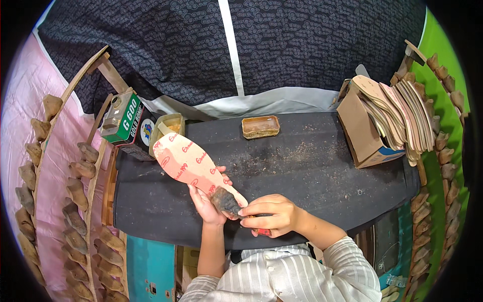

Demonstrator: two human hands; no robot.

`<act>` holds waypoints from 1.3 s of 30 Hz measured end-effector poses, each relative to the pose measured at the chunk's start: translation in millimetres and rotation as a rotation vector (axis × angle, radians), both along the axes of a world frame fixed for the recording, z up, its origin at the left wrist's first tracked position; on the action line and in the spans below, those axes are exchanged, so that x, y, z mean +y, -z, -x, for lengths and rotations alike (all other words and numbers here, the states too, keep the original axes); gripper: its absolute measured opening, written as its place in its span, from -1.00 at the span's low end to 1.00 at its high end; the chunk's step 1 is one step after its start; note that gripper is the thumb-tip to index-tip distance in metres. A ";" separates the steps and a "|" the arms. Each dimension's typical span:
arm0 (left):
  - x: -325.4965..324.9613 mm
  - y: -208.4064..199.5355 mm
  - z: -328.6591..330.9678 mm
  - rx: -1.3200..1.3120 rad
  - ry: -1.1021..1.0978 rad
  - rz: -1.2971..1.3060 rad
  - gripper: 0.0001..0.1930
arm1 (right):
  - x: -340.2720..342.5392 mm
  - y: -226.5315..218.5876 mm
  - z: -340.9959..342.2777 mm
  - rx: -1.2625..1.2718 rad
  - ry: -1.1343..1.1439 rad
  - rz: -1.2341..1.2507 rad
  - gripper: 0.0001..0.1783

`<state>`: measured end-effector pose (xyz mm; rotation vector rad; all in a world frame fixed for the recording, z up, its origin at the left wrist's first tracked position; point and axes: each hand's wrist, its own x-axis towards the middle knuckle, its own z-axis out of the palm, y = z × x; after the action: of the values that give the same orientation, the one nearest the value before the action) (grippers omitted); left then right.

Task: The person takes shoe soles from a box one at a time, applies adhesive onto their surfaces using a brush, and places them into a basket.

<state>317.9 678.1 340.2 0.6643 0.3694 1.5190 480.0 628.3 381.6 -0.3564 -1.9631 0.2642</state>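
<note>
Right hand (274, 214) brushes insole (193, 168) in left hand (207, 204), toe pointing up-left

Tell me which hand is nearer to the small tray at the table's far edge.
Left. The left hand, holding the insole, lies below-left of the tray; the right hand is farther below.

The single head-mounted fisheye view is looking steeply down from above the person's own torso, close over a dark workbench (312, 166). It is facing forward across the bench toward a dark patterned cloth (302, 45) hanging behind it. The person's forearms are entering from the lower edge. Straight edges are bending toward the black circular rim. No second view is sharing the scene.
</note>
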 end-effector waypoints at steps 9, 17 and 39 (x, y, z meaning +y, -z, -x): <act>1.2 -10.0 -5.1 -0.105 -0.021 -0.029 -0.37 | 2.1 -1.7 0.9 0.045 -0.009 -0.004 -0.69; 10.7 -2.0 4.1 -0.049 -0.066 -0.112 -0.42 | -0.6 -6.3 -6.6 -0.026 -0.070 0.049 -0.68; 9.8 -8.0 9.2 -0.084 -0.188 -0.052 -0.38 | -2.9 -6.7 1.7 -0.013 -0.080 0.046 -0.65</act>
<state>308.6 687.9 348.2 0.6180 0.3369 1.7344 478.4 625.4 388.3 -0.3104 -1.9887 0.3599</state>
